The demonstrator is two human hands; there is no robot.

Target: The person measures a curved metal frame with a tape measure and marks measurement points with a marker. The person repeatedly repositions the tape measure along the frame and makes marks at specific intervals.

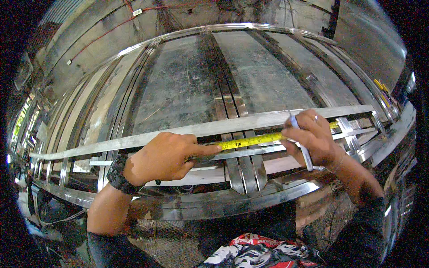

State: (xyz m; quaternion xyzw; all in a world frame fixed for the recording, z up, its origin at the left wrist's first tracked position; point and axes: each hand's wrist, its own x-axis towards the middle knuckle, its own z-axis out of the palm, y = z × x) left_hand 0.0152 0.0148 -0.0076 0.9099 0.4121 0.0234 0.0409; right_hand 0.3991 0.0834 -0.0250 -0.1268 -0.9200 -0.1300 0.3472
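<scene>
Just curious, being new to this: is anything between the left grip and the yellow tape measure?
Nothing visible: the left grip appears to touch the yellow tape measure with its index fingertip.

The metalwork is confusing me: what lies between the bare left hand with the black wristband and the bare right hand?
In the head view, a yellow tape-measure blade stretches between the left hand and right hand, crossing over silver metal bars.

A red cable [102, 39] (a white box [137, 12] sits on it) runs along the stained grey wall [214, 13].
</scene>
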